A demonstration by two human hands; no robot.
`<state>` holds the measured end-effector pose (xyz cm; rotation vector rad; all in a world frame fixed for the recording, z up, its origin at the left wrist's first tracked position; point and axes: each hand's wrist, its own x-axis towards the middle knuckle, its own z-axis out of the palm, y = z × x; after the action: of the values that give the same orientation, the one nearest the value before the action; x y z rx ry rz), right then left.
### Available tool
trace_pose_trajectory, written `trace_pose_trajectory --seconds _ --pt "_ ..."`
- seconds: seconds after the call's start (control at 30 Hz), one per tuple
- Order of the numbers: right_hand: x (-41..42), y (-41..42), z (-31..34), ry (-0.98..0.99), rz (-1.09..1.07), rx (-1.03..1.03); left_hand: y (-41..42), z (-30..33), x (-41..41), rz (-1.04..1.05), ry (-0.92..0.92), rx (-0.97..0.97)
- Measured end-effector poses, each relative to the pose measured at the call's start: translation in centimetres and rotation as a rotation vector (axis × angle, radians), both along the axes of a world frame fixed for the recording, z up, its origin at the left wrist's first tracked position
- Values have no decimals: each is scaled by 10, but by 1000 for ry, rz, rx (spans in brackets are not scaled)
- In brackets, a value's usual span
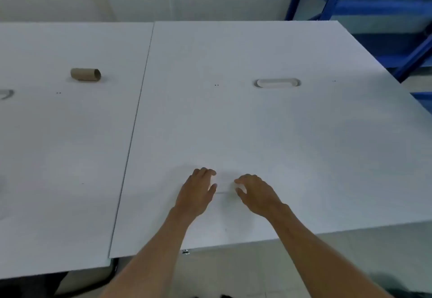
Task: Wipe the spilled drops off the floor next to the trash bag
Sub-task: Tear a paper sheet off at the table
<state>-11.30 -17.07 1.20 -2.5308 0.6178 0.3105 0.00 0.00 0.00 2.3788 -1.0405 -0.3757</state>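
Observation:
A thin white tissue sheet (223, 184) lies flat on the white table (257, 134) near its front edge and is barely distinct from the surface. My left hand (198, 189) rests on the sheet's left part, fingertips pressing down and thumb stretched to the right. My right hand (254, 192) is at the sheet's right edge, its thumb and bent fingers pinching a bit of white tissue. No drops and no trash bag are visible.
An empty brown cardboard roll core (85, 74) lies on the adjoining left table (58, 145). A cable slot (277, 83) is set in the right table. Blue shelving (374, 5) stands at the back right. Pale floor (233, 272) and a dark shape (30, 285) show below the table edge.

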Motion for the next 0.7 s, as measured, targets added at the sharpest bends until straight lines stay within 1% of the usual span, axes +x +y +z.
trace_pose_trajectory --seconds 0.1,0.13,0.23,0.33,0.43,0.5,0.63,0.7 --pt "5 -2 -9 -79 -14 -24 -5 -16 3 27 13 -14" --pt "6 -2 -10 -90 -2 -37 -5 -20 3 32 22 6" --pt "8 -3 -18 -113 15 -65 -5 -30 3 10 -36 47" --pt "9 -4 -24 -133 18 -67 -7 -32 6 4 -54 26" --pt "12 -4 -25 -144 15 -32 -9 -34 9 -5 -32 7" --pt "14 -5 -25 -133 -2 29 -9 -34 11 -5 6 -17" --pt "18 -7 -24 -79 -80 255 -6 -26 10 21 124 -102" --pt "20 -7 -22 -63 -125 299 -3 -21 11 47 185 -102"
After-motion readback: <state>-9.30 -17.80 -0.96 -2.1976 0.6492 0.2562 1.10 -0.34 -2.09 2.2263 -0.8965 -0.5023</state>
